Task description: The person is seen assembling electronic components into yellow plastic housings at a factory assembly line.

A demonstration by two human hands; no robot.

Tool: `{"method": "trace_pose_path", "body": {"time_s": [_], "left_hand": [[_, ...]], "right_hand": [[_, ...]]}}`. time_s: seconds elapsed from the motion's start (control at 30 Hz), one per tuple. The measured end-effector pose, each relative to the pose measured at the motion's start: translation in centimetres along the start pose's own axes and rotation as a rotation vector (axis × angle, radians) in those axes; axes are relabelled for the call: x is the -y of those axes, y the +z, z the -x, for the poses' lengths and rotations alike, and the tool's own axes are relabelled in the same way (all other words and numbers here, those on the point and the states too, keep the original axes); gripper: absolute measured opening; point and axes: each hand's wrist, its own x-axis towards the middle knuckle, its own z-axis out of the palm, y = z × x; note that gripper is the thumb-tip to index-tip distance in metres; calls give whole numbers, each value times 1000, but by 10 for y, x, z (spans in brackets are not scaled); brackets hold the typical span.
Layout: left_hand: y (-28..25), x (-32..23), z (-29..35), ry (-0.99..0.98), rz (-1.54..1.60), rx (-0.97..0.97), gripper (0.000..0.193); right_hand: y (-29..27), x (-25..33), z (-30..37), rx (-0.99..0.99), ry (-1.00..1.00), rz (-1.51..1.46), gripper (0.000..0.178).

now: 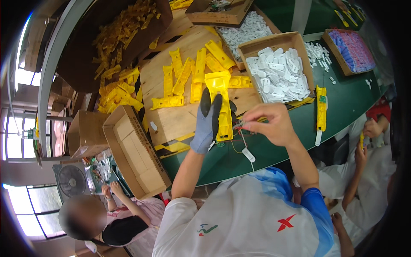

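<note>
My left hand (204,126), in a grey glove with dark fingertips, grips a long yellow plastic housing (223,105) with moulded compartments, held upright above the table edge. My bare right hand (275,124) is closed in a pinch beside the housing's lower end. Between its thumb and fingers is a small greyish part with thin wires (240,133); its exact kind is too small to tell. A white oval plastic piece (248,154) hangs below on the wires. Under the housing's bottom end shows a bit of green circuit board (220,144).
Several yellow housings (183,77) lie on the wooden board ahead. A cardboard box of white plastic parts (242,49) stands ahead right, and another cardboard box (160,177) at left. On the right lies a yellow housing with a board (321,109). Co-workers sit at both sides.
</note>
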Motion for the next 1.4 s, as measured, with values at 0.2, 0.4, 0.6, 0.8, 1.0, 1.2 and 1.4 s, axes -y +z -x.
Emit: {"method": "trace_pose_path", "body": {"time_s": [0.2,0.4,0.6,0.8,1.0,1.2,1.4], "left_hand": [[-19,32,13,110,83,-104,40],[-22,23,20,140,170,-52,46],[-20,22,37,-11,298,-3,46],[-22,19,39,-26,118,-12,46],[-21,23,42,-74,189,25,47],[-21,25,43,-110,126,9,47],[-22,34,43,-109,145,17,47]], "right_hand": [[30,14,-26,39,254,-362,14],[49,35,-23,295,98,32,17],[49,11,-35,-22,172,223,17],[47,1,-34,-66,107,212,17],[46,-5,-31,-76,92,134,15],[44,-7,-26,-106,120,111,16],[42,-16,-26,-125,119,14,15]]}}
